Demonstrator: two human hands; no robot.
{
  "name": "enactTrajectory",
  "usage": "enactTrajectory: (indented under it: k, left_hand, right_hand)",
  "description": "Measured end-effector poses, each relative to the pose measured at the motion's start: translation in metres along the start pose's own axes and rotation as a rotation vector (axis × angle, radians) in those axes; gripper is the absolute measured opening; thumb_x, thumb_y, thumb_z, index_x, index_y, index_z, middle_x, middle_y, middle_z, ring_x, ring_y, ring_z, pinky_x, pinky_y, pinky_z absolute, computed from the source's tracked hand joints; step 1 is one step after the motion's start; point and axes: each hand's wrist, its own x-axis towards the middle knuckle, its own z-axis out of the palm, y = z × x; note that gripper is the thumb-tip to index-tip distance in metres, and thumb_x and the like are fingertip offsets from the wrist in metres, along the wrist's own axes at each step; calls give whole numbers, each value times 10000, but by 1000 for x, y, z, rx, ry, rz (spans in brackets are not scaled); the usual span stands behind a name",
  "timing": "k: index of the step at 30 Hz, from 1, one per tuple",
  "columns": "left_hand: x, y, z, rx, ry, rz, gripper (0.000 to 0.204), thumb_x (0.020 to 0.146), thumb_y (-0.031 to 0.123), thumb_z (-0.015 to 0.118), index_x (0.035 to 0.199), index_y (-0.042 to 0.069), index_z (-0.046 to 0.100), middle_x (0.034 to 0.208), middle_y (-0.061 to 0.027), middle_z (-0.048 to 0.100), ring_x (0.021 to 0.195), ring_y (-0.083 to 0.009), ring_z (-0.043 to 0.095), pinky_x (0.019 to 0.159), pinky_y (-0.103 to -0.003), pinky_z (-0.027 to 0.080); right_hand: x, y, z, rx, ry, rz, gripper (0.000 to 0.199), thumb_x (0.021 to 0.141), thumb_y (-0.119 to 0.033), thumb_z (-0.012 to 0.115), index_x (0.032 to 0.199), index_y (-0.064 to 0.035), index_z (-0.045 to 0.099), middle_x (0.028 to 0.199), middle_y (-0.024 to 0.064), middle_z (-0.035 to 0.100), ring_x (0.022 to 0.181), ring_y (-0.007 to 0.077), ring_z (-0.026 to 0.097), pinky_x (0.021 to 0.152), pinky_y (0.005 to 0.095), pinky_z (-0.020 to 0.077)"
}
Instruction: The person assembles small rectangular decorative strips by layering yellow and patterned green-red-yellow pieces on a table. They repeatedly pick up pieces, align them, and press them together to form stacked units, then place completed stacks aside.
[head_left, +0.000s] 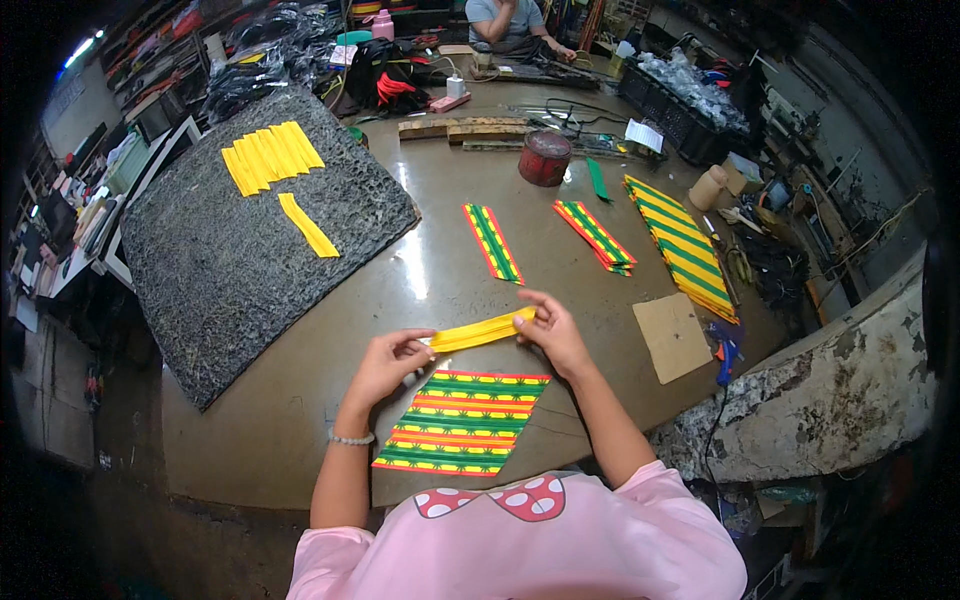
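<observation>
Between my two hands stretches a yellow strip (pixel 480 333), held up just above the table. My left hand (pixel 393 357) pinches its left end, and my right hand (pixel 550 332) pinches its right end. Right below it on the table lies a slanted panel (pixel 462 422) of red, yellow and green patterned stripes. Beyond my hands rest a single patterned strip (pixel 493 244) and a small pile of patterned strips (pixel 597 238). A row of yellow strips (pixel 272 156) and one separate yellow strip (pixel 309 226) lie on the dark rough slab at the left.
The dark slab (pixel 200 260) covers the table's left side. At the right are a yellow-green striped stack (pixel 682 250), a cardboard piece (pixel 672 337) and a blue glue gun (pixel 727 362). A red tin (pixel 544 160) stands farther back. Another person (pixel 505 22) sits across the table.
</observation>
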Motion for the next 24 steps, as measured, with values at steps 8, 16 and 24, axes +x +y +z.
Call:
enactTrajectory:
  k: [8,16,24]
  left_hand:
    - [-25,19,64,-88,-683,84,430,933,130,702,1330,18,584,1088,-110,703,958,-137,674,929,-284,523]
    - [-6,9,40,-232,-115,-39,436,968,207,666,1330,-9,554,1014,-82,700,913,-118,673,747,-241,525]
    - [-1,7,28,-359,33,-91,484,895,184,762,1259,-59,556,962,-86,702,857,-119,686,701,-219,530]
  right_hand:
    - [13,-54,-11,511,46,137,290,976,-167,646,1244,-80,580,963,4,643,809,109,646,716,296,577]
    - [36,-64,32,-542,-498,-195,272,961,-214,668,1184,-61,696,988,51,685,890,125,633,778,267,504]
    - [41,-38,61,-572,-646,-191,351,938,-242,670,1257,-98,683,1035,101,670,934,180,610,844,324,490]
